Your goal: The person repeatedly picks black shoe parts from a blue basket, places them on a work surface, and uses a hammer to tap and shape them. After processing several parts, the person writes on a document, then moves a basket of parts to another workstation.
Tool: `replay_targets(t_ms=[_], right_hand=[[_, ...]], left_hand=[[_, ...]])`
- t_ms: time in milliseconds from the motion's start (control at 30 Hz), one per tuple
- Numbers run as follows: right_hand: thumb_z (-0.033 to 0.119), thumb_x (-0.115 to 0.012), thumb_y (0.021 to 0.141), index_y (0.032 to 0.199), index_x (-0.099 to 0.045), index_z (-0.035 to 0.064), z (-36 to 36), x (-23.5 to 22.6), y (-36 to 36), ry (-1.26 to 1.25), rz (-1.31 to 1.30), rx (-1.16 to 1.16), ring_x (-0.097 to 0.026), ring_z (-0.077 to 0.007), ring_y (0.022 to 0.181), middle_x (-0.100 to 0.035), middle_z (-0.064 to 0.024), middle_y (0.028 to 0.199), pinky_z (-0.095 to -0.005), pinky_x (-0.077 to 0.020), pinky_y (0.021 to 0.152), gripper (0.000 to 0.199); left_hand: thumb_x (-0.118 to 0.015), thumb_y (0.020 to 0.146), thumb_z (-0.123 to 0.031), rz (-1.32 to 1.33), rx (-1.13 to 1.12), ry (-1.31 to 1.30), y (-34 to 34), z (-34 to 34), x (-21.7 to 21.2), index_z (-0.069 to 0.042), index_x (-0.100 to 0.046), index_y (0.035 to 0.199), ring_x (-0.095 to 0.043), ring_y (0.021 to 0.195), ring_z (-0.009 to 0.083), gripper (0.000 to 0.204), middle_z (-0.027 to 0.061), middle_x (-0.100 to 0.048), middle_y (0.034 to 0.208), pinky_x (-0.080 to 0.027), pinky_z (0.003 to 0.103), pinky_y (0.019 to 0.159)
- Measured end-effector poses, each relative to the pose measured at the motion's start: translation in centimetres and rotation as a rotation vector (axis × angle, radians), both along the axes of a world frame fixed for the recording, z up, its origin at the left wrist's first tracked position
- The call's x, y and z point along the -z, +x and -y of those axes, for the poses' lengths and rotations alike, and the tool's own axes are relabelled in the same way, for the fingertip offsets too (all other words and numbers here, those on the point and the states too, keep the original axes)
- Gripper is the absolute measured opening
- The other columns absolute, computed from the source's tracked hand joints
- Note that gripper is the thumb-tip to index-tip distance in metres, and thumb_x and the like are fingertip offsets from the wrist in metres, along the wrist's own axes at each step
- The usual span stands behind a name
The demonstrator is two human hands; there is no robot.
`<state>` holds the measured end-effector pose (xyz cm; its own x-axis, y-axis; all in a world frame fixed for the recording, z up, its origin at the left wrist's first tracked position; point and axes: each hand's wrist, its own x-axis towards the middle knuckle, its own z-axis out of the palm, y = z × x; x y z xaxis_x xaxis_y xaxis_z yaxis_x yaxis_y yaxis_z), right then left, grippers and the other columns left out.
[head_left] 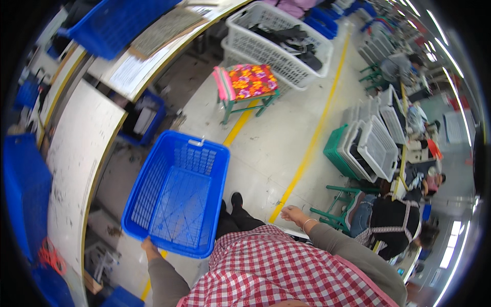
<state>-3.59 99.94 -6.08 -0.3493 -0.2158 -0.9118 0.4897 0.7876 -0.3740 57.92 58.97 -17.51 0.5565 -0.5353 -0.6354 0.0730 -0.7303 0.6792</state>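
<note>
My left hand (149,247) is closed on the near left rim of a blue plastic basket (219,215). The basket tilts at my left side, and its bare mesh bottom faces up. Some of my left fingers are hidden behind the rim. My right hand (294,215) hangs out to the right above the floor, with loosely bent fingers and nothing visible in it. It is nearest to a green stool frame (327,217) but apart from it.
A worktable (76,169) runs along my left. Ahead stand a stool with a flowered cushion (250,82) and a white basket of dark pieces (279,53). Stacked crates (376,148) and a seated person (391,220) are on the right. Yellow lines (307,162) mark the floor.
</note>
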Motion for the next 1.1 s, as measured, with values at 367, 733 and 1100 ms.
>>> replay_targets(t_ms=[367,733,1100], right_hand=[[0.039,-0.061,0.096,0.109,-0.072,0.0061,3.3,-1.4,-5.5,-0.299,-0.409,-0.795,-0.073,-0.0331,0.095,-0.076,-0.0170,0.100,-0.0411,-0.0570,0.085,0.037],[0.036,-0.055,0.092,0.095,-0.076,0.0053,-6.4,4.8,-30.8,0.058,-0.555,-0.636,-0.071,-0.0392,0.097,-0.075,-0.0207,0.099,-0.0450,-0.0559,0.089,0.037],[0.020,-0.063,0.090,0.086,-0.070,0.0014,-15.9,2.7,-64.0,-0.275,-0.628,0.005,-0.059,-0.0179,0.058,-0.065,-0.0084,0.068,-0.0302,-0.0467,0.052,0.021]], left_hand=[[-0.069,0.084,-0.002,0.288,1.082,-0.133,-19.1,3.4,-1.1,0.001,-0.073,0.104,-0.069,0.080,0.0211,0.020,0.0094,-0.072,0.089,-0.056,0.035,0.064],[-0.068,0.089,-0.014,0.254,1.608,0.041,-55.3,2.5,-4.2,0.000,-0.076,0.109,-0.074,0.084,0.0249,0.026,0.0155,-0.077,0.095,-0.058,0.039,0.072],[-0.065,0.089,-0.024,0.302,1.887,-0.233,-86.2,2.1,-15.0,-0.004,-0.071,0.119,-0.070,0.104,0.0361,0.037,0.0193,-0.074,0.114,-0.055,0.045,0.093]])
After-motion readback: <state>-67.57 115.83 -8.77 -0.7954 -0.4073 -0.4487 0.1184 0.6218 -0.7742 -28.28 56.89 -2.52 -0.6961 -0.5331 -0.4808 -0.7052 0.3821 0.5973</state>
